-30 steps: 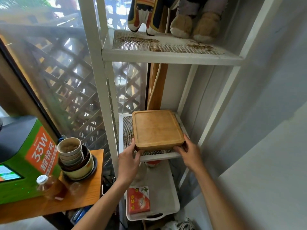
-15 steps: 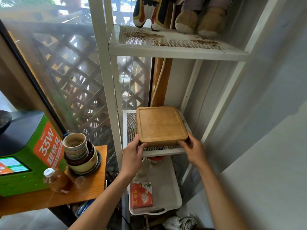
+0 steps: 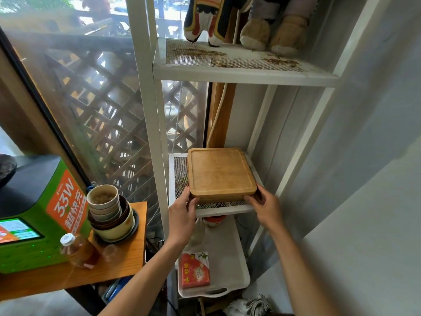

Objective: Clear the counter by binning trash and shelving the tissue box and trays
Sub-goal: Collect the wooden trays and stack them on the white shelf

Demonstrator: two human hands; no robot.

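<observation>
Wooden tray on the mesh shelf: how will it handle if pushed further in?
The wooden tray looks rigid, so it probably won't flex. Flat-bottomed on the mesh shelf, it should slide, not tip or roll. With left hand and right hand at its front corners, it likely pushes straight.

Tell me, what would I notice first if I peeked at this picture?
Probably the square wooden tray in the middle, lying on the white rack's mesh shelf, with the left hand and right hand at its front corners. Next, the bright green machine at lower left, beside stacked bowls. Plush toy feet sit on the top shelf.
</observation>
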